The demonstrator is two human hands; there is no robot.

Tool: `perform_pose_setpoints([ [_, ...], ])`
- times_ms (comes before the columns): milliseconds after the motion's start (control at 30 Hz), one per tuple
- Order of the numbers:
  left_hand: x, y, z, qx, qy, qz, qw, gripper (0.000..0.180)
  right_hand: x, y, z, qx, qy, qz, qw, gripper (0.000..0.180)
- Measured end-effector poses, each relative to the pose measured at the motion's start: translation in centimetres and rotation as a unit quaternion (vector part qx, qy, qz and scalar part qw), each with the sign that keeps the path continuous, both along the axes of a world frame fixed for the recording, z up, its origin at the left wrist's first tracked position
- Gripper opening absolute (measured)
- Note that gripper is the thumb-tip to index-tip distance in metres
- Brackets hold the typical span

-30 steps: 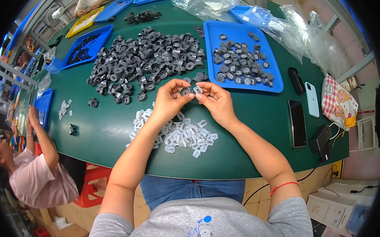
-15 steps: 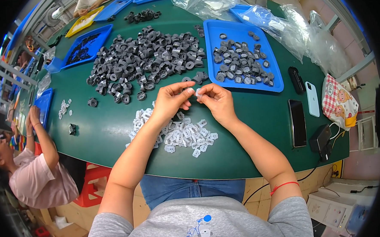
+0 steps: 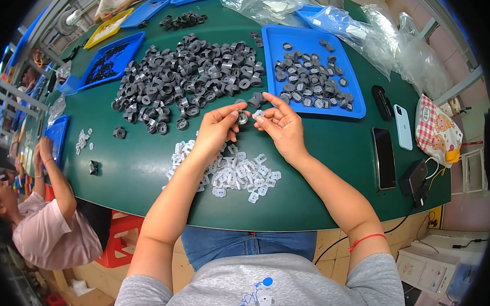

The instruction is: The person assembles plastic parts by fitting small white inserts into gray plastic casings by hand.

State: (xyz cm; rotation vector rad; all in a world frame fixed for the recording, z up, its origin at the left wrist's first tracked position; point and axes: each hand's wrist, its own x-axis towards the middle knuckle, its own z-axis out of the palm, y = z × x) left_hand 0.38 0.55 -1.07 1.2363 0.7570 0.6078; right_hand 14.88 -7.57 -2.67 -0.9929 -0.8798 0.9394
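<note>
the left hand (image 3: 217,128) pinches a small grey ring (image 3: 242,117) and the right hand (image 3: 281,126) a white clip (image 3: 258,114), both judged light, stiff, best gripped by their edges.

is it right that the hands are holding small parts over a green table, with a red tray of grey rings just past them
Not quite: the tray is blue, not red, as the head view shows. The rest holds: the left hand and right hand hold small parts over the green table, with grey rings in that tray.
</note>
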Motion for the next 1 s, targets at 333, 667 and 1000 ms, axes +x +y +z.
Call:
perform_pose_setpoints([
  [333, 0.0, 0.1, -0.3, -0.028, -0.016, 0.013, 0.999, 0.031, -0.5, -0.1, -0.4, -0.03, -0.064, -0.021, 0.997, 0.012],
  [667, 0.3, -0.5, -0.2, 0.009, -0.031, -0.005, 0.999, 0.033, -0.3, -0.2, 0.0, -0.114, -0.01, -0.041, 0.993, 0.012],
  [1000, 0.2, -0.5, -0.6, 0.019, -0.041, 0.011, 0.999, 0.03, -1.0, -0.6, 0.1, 0.028, -0.302, -0.101, 0.948, 0.012],
])
